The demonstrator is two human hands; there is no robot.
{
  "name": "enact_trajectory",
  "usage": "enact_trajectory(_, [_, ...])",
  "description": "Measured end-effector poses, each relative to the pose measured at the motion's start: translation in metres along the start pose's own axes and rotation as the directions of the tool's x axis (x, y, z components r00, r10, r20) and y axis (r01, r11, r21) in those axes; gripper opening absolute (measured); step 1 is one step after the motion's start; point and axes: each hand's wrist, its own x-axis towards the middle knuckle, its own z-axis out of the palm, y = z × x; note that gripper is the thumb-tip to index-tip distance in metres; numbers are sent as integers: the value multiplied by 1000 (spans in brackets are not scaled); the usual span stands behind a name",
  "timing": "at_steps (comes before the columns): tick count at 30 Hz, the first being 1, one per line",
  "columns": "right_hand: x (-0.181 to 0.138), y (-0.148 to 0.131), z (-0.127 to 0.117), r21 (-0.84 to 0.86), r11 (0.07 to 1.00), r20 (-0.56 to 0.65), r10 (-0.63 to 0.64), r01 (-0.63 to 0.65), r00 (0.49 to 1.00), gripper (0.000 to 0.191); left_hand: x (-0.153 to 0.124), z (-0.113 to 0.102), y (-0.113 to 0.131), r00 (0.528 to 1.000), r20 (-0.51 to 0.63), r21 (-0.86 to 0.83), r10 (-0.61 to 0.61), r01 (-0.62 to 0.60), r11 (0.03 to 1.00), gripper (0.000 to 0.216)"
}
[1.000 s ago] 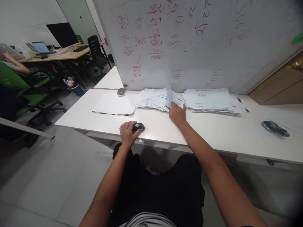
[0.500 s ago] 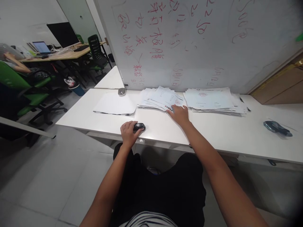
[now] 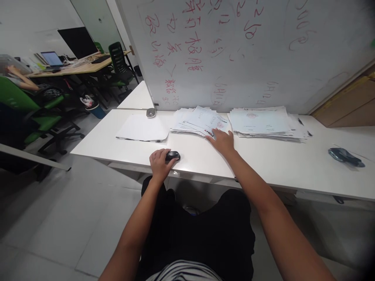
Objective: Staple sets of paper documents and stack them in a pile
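The left hand (image 3: 159, 163) is seen curled about a small black device (image 3: 173, 156), which is held down on the white surface (image 3: 263, 164) close to its near edge; the fingers are wrapped over the device's left end. The right hand (image 3: 224, 140) is laid flat and open, fingers spread, with the fingertips set on the near corner of the middle paper stack (image 3: 199, 121). That stack is loosely fanned and is found at 11 o'clock from the right hand; a red stamp and printed text are shown on its top sheet. A thicker paper stack (image 3: 263, 123) is placed at 2 o'clock from the right hand, just beside the first. A few plain sheets (image 3: 142, 128) are laid at 11 o'clock from the left hand. A small silver object (image 3: 150, 113) is seen at 12 o'clock from those sheets, at the foot of the whiteboard (image 3: 249, 70), which is marked with red writing. A dark object (image 3: 345, 156) is seen at 3 o'clock, well apart from both hands.
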Motion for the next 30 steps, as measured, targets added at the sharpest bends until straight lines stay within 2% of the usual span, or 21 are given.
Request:
enact_trajectory(3, [0,0,-1,2,1000,-4,-26,26,1000,52,-1,-4,3,999,43,39,-21,20,999,43])
enact_trajectory(7, [0,3,1,5,999,-35,-42,42,999,51,7,-24,21,991,127,103,-29,16,995,47])
enact_trajectory(9, [0,4,3,9,999,-42,-46,47,998,51,26,-33,37,990,131,102,-48,35,994,44])
enact_trajectory(11, [0,5,4,12,999,-41,-52,53,998,50,58,-31,55,984,159,56,-77,69,996,44])
enact_trajectory(13, [0,5,4,17,998,-46,-54,55,997,51,98,-16,70,943,318,-30,-97,112,993,48])
enact_trajectory(14, [0,6,3,19,998,-53,-53,54,997,51,119,-4,75,903,407,-43,-140,172,984,51])
enact_trajectory(16, [-2,6,2,21,998,-62,-51,53,997,50,155,23,78,791,552,22,-264,303,953,66])
enact_trajectory(18, [-2,6,1,28,998,-59,-53,55,997,48,179,47,76,681,614,144,-398,400,905,88])
enact_trajectory(19, [-2,6,0,35,998,-54,-56,58,997,47,186,57,74,658,616,168,-433,428,888,95])
enact_trajectory(20, [-2,7,0,44,997,-48,-58,60,997,47,190,64,72,644,611,189,-461,447,875,100])
enact_trajectory(23, [-1,7,-1,65,996,-43,-57,60,997,47,196,77,66,646,577,219,-499,467,857,105])
enact_trajectory(28, [0,7,-1,78,996,-24,-46,48,999,47,210,88,67,623,608,213,-492,469,857,84])
enact_trajectory(30, [0,7,0,80,996,-19,-47,49,999,48,216,94,70,621,604,215,-500,477,852,83])
